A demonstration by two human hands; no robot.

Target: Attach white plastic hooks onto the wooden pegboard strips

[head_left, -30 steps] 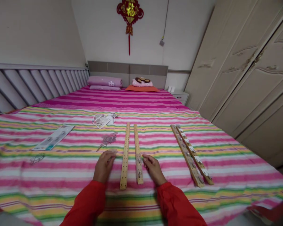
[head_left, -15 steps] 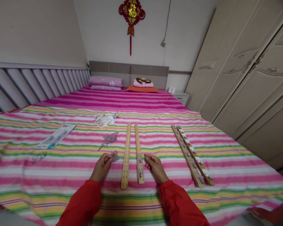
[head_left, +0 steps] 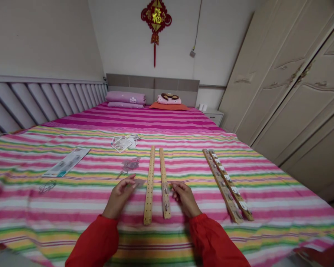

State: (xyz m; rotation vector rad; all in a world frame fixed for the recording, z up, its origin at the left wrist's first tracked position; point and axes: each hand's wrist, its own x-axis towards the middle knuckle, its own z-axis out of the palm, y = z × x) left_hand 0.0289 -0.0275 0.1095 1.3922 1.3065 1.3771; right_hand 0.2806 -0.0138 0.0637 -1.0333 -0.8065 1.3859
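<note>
Two wooden strips with rows of holes lie side by side on the striped bedspread in front of me: a bare left strip (head_left: 149,184) and a right strip (head_left: 164,183) with small metal fittings near its close end. My left hand (head_left: 119,196) rests left of the bare strip, fingers pinched on a small clear packet (head_left: 137,183). On the other side, my right hand (head_left: 185,198) sits next to the fitted strip with fingers curled, fingertips close to its edge; I cannot see anything in them. Both sleeves are red.
Two more wooden strips (head_left: 228,185) with white and metal fittings lie to the right. A clear bag of small parts (head_left: 129,164), opened packets (head_left: 122,142) and a long card package (head_left: 66,162) lie to the left. Pillows (head_left: 125,98) sit at the headboard; a wardrobe (head_left: 295,81) stands right.
My left hand lifted a small clear packet off the bedspread and brought it toward the bare strip. My right hand barely moved. The view shifted slightly.
</note>
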